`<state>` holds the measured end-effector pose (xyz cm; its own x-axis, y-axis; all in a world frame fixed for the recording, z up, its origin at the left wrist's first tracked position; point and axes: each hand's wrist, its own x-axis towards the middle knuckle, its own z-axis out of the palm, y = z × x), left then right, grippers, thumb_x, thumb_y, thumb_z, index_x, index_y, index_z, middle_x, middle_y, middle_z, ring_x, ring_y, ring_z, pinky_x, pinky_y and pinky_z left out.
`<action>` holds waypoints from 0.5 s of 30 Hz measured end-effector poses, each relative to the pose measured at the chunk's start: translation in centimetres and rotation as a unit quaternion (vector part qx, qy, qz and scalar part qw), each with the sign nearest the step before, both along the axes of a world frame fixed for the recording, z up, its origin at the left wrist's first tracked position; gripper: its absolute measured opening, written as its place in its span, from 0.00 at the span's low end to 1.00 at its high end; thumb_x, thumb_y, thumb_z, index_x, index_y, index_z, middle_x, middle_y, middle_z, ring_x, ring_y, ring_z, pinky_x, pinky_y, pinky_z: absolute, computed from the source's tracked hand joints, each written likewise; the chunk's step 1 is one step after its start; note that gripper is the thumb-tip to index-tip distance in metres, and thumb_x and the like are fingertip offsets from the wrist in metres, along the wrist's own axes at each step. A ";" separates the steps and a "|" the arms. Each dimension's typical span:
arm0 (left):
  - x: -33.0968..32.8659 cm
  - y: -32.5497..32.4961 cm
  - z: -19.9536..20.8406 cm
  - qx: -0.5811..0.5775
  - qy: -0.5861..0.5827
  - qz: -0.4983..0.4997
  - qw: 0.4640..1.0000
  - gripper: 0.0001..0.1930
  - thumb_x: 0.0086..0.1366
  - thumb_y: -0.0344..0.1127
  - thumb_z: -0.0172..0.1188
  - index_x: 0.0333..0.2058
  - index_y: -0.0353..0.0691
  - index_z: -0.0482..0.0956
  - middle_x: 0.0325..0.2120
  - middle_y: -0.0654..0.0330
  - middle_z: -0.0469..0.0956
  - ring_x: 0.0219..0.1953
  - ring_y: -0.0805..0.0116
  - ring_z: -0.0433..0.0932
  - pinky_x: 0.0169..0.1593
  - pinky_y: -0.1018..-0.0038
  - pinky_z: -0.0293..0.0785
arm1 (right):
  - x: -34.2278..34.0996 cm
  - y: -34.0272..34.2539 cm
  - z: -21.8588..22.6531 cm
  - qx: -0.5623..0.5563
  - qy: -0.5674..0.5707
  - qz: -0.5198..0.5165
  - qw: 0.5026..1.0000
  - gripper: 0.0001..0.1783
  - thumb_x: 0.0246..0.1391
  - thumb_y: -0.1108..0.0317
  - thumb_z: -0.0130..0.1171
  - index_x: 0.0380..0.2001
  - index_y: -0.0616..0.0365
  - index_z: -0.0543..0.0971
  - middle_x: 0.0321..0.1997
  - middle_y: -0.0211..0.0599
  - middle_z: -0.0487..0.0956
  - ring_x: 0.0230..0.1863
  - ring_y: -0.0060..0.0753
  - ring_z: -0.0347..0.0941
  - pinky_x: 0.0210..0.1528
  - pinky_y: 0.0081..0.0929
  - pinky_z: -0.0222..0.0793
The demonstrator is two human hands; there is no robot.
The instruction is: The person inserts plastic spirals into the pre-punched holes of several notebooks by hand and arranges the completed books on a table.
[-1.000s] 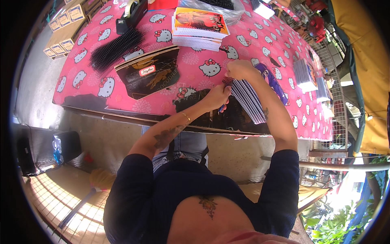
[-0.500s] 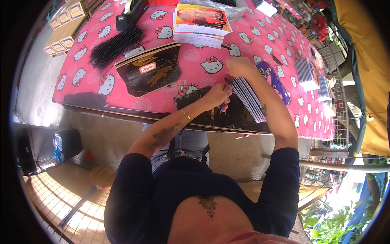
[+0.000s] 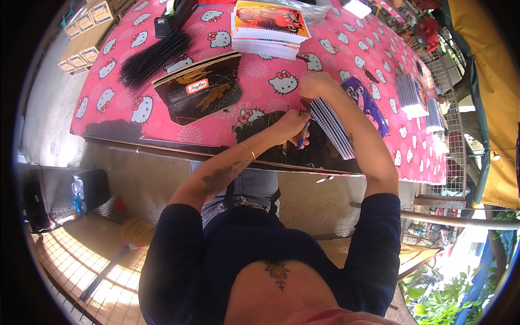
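Notebooks (image 3: 330, 129) beside left hand (image 3: 292, 127), blue tool (image 3: 301, 143) clasped in it, right hand (image 3: 318, 85) at their far end, grip unclear

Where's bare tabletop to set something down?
Bare pink tablecloth shows between the black container and the right hand; left of the black coils; and between the purple-covered notebooks and the far-right notebook stacks. Crowded: around the left hand and those purple-covered notebooks, and the far side, with the orange-covered stack and tape dispenser.

Left grip (image 3: 294, 127) curled, right grip (image 3: 318, 85) just beyond, both arms (image 3: 375, 151) bent.
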<state>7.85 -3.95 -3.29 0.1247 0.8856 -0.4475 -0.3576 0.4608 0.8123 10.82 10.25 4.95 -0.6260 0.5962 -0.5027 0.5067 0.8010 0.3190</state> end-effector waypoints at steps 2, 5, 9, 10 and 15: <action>-0.2 0.2 -0.4 -0.006 -0.016 -0.007 1.000 0.18 0.75 0.45 0.43 0.39 0.32 0.67 0.25 0.52 0.75 0.24 0.54 0.83 0.24 0.59 0.83 | -0.3 -0.3 -0.1 0.011 -0.014 0.021 1.000 0.14 0.47 0.65 0.62 0.39 0.53 0.86 0.42 0.37 0.85 0.45 0.42 0.82 0.45 0.41 0.77; -0.3 0.4 -0.1 -0.009 -0.016 0.015 1.000 0.18 0.75 0.45 0.43 0.38 0.32 0.67 0.25 0.52 0.76 0.25 0.53 0.84 0.25 0.57 0.83 | -0.7 -1.5 1.0 0.002 -0.049 0.068 0.997 0.16 0.46 0.61 0.64 0.39 0.56 0.85 0.40 0.40 0.85 0.43 0.43 0.82 0.43 0.40 0.78; 0.3 1.4 -0.7 -0.008 0.003 0.021 1.000 0.18 0.75 0.45 0.42 0.39 0.31 0.66 0.26 0.49 0.77 0.27 0.50 0.84 0.26 0.57 0.83 | -0.1 -1.0 0.0 0.017 -0.051 0.121 0.991 0.18 0.43 0.62 0.66 0.39 0.56 0.85 0.38 0.42 0.85 0.42 0.43 0.83 0.41 0.38 0.78; 0.3 1.4 -1.0 -0.002 0.007 0.012 1.000 0.18 0.75 0.45 0.42 0.40 0.31 0.66 0.27 0.48 0.77 0.27 0.48 0.84 0.26 0.57 0.84 | -0.1 -0.8 -0.2 0.020 -0.059 0.109 0.992 0.17 0.44 0.62 0.65 0.39 0.55 0.86 0.39 0.41 0.85 0.43 0.42 0.82 0.42 0.38 0.78; -0.3 0.3 -0.2 -0.041 -0.049 -0.008 0.998 0.17 0.75 0.43 0.41 0.43 0.30 0.64 0.28 0.45 0.77 0.29 0.43 0.84 0.30 0.54 0.85 | -0.9 -1.1 -1.4 0.020 -0.037 0.017 0.999 0.16 0.48 0.63 0.59 0.39 0.51 0.87 0.45 0.38 0.85 0.47 0.39 0.82 0.44 0.38 0.77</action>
